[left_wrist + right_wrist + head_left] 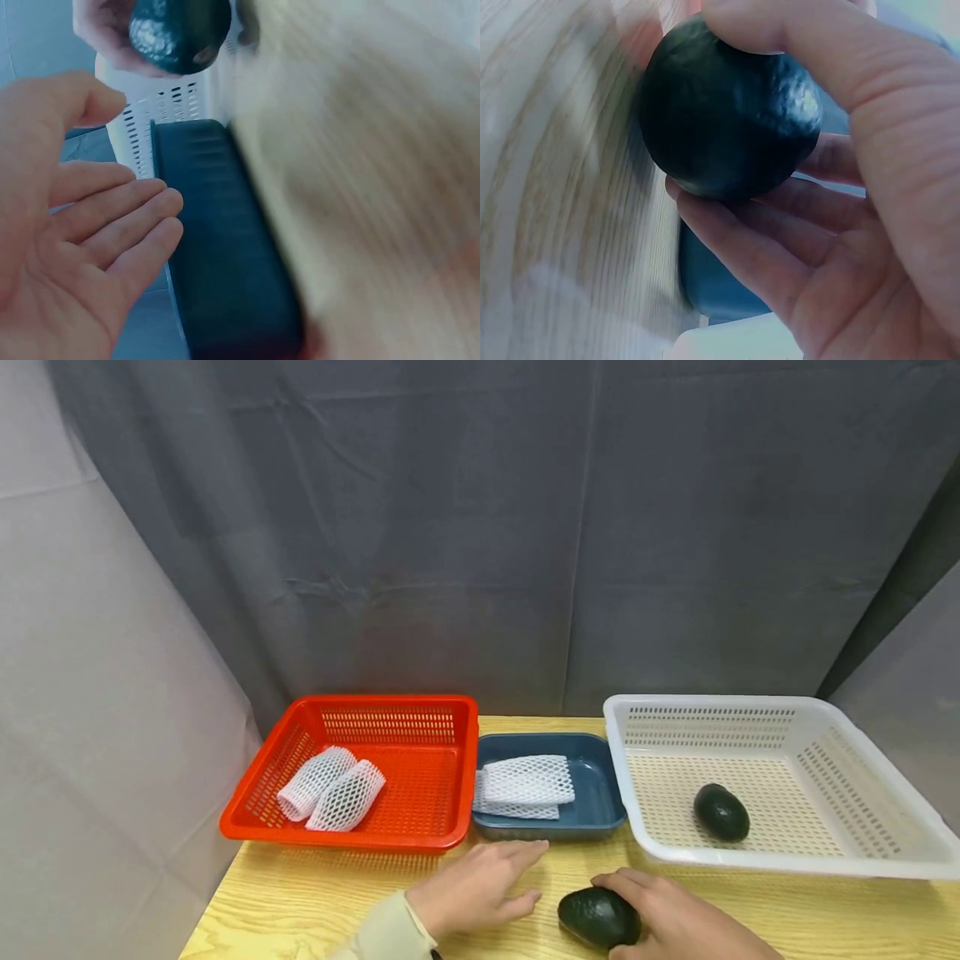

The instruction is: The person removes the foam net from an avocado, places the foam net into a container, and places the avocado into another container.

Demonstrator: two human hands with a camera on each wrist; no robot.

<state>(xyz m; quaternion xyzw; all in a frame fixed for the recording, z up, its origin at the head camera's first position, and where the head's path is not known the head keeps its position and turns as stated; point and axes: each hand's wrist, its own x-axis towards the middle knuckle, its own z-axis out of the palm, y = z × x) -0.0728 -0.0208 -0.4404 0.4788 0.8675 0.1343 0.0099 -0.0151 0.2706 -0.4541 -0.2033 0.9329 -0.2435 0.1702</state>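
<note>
My right hand grips a dark green avocado low over the front of the table, thumb on one side and fingers on the other. The same avocado fills much of the right wrist view. To its left, my left hand holds nothing, its fingers extended and thumb spread apart. It is just in front of a blue tray with folded white foam net sleeves in it. In the left wrist view the left palm shows bare beside the tray.
On the left stands a red basket with two net-wrapped avocados. A white basket on the right holds one bare avocado. Grey cloth hangs behind the wooden table.
</note>
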